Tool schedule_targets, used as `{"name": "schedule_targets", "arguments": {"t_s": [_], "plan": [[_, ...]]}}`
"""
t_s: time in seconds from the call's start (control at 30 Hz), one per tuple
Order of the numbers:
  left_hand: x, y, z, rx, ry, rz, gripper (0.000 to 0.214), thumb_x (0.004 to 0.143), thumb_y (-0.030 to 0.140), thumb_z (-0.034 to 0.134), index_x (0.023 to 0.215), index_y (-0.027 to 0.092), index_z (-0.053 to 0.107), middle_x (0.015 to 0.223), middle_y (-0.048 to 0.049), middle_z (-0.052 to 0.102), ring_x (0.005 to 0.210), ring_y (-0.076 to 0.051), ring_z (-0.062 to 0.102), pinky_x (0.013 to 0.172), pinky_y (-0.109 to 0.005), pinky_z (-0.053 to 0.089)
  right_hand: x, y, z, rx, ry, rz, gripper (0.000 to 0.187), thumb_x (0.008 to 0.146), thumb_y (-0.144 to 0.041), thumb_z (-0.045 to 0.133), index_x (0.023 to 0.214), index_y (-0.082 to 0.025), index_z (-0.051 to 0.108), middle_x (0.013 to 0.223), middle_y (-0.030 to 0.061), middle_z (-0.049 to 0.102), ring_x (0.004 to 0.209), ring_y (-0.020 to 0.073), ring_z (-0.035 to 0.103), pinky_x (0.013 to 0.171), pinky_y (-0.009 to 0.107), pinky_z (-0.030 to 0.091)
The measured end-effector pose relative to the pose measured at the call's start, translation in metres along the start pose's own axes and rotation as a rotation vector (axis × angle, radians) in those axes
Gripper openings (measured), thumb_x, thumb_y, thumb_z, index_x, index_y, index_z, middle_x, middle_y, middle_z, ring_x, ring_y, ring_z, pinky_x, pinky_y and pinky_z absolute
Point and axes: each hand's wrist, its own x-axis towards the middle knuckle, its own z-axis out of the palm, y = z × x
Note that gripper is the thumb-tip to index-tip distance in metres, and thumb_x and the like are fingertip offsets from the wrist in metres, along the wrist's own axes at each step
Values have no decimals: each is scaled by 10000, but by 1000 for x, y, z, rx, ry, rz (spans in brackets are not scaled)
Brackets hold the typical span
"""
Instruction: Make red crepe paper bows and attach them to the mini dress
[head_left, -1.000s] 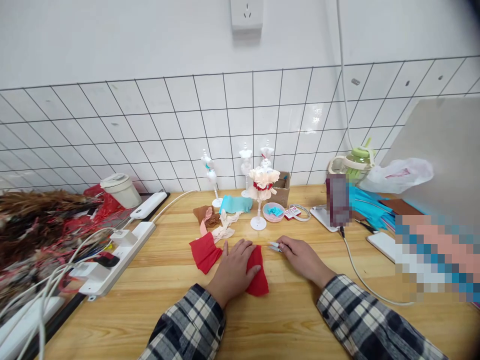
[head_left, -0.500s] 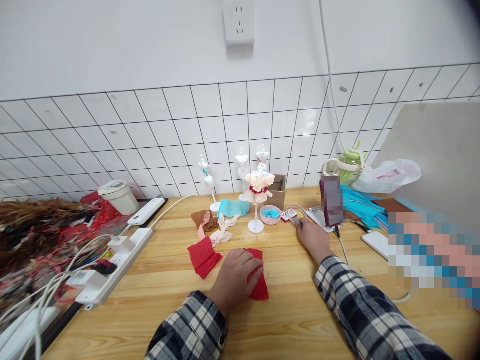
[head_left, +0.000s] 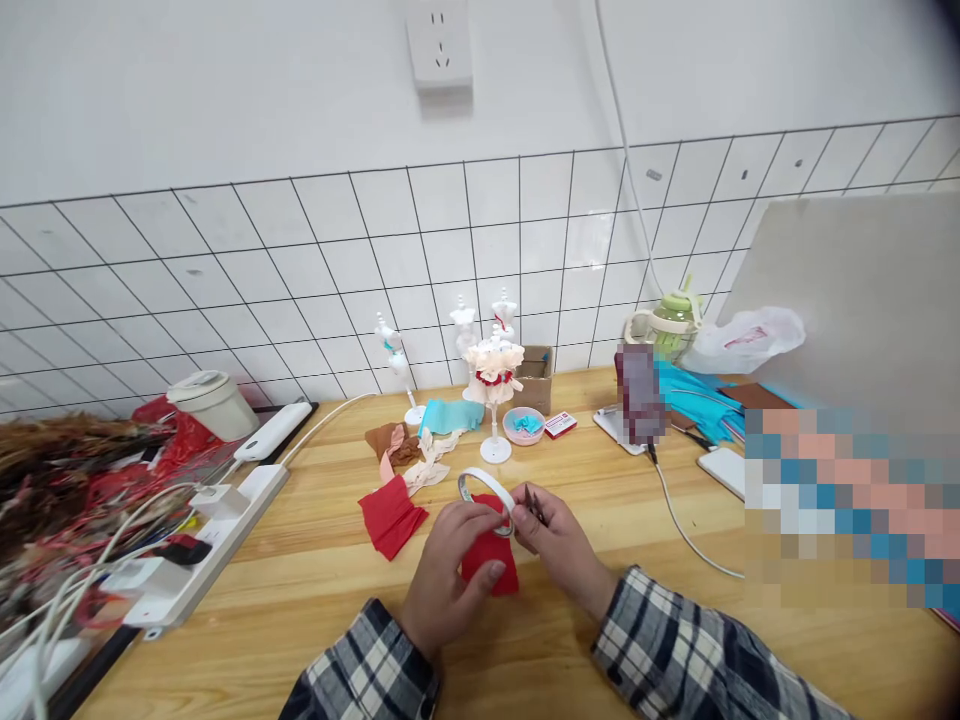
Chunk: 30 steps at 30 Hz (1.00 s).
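1. Wooden desk (head_left: pixel 300 610) under a white tiled wall (head_left: pixel 225 260). Just above the wood, between both hands, a white tape roll (head_left: pixel 491 484) is held tilted over a red cloth piece (head_left: pixel 491 572).
2. The left hand (head_left: pixel 450 560) has its grip closed on the roll's near rim. The right hand (head_left: pixel 559 535) has its grip closed around small metal snips (head_left: pixel 534 499), its fingertips meeting the roll's right rim.
3. By its look, the roll is light and fairly stiff as a ring, though it would flex if squeezed hard, and is probably tacky at any loose end. Taking it by the outer rim, with a thumb inside, seems soundest. The cloth below the grip looks soft, limp and apt to slide on bare wood.
4. Count: one roll, one pair of snips and two red cloth pieces. The second red piece (head_left: pixel 390 515) lies just left of the grip.
5. Beyond the grip stand four small dress forms (head_left: pixel 391 340), one wearing cream ruffles (head_left: pixel 493 362), with one teal cloth (head_left: pixel 450 415) and one pink dish (head_left: pixel 523 427). Well left of the grip is one white power strip (head_left: pixel 202 540).
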Motion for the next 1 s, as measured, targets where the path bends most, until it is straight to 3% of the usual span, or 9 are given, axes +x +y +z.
{"name": "schedule_targets", "arguments": {"t_s": [0.1,0.17,0.33,0.77,0.9,1.0], "plan": [[2,3,3,118,-28,60,358,863,250,534,1221,241,517,1122,-73,643,1073,-227,548,1017,-446,315,-4,0,5,327,31,93,269,810,-438,634,829,-189,533,511,-105,348,413,39,199,423,190,188],[4,3,4,203,-24,86,301,877,146,492,1144,262,566,981,-24,695,961,-182,598,1036,-448,271,-3,-1,3,405,62,127,259,809,-421,642,845,-182,548,464,-122,287,401,39,170,417,190,167],[6,-5,2,253,-10,189,208,875,146,501,1023,236,616,789,-2,701,762,-141,618,947,-382,375,3,0,-5,300,94,148,318,759,-445,683,797,-147,582,460,-109,320,400,32,200,415,199,145],[7,0,-9,319,-42,302,310,837,95,509,1103,231,593,869,0,708,812,-143,613,1000,-392,336,-3,4,-16,182,21,55,252,766,-386,685,842,-154,623,532,-61,422,456,55,281,453,225,163],[0,-1,-8,313,53,322,290,820,108,533,1071,239,597,829,4,684,819,-147,595,1005,-402,350,-3,2,-14,314,4,86,240,725,-342,731,820,-169,595,543,-66,436,446,48,255,448,218,152],[-8,-7,-7,324,227,270,352,804,231,586,1154,240,552,1042,-75,631,1053,-242,535,1012,-495,352,-2,-5,-15,536,-116,179,258,734,-376,707,732,-177,544,452,-94,331,416,56,204,424,213,150]]}}
